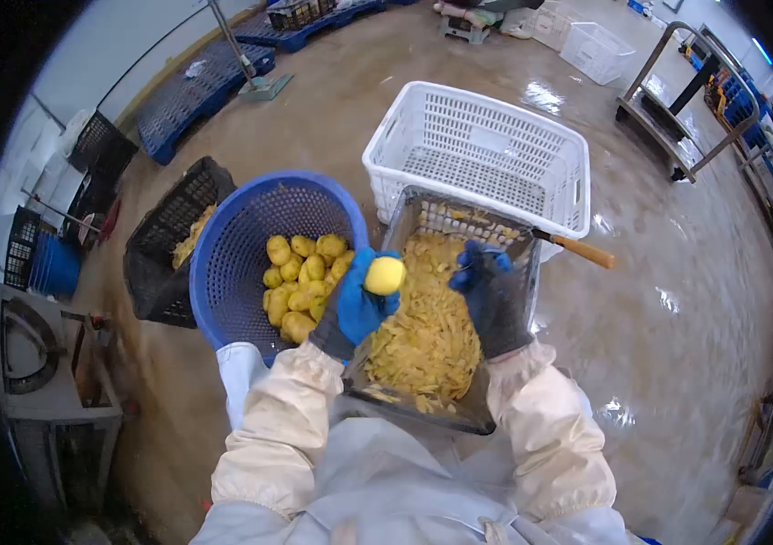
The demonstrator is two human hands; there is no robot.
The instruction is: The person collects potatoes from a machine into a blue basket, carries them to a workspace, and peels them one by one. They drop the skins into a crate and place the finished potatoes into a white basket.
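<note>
My left hand (361,300), in a blue glove with a dark cuff, is closed round a smooth, pale yellow peeled potato (385,275). Over the right side of the peel-filled crate is my right hand (488,295), gloved in blue and dark grey, its fingers curled. Whatever it grips, if anything, is hidden. Beneath both hands, a dark crate (396,213) holds a thick layer of potato peelings (427,336). Unpeeled potatoes (296,291) lie in the blue round basket (214,272) at left. A wooden-handled tool (586,250) rests across the crate's right rim.
Behind the peelings stands a white plastic crate (495,136). A black crate (164,241) with some yellowish matter sits left of the basket. A metal-framed cart (677,118) is at the far right, blue pallets (191,95) at the back left. The floor (677,345) looks wet.
</note>
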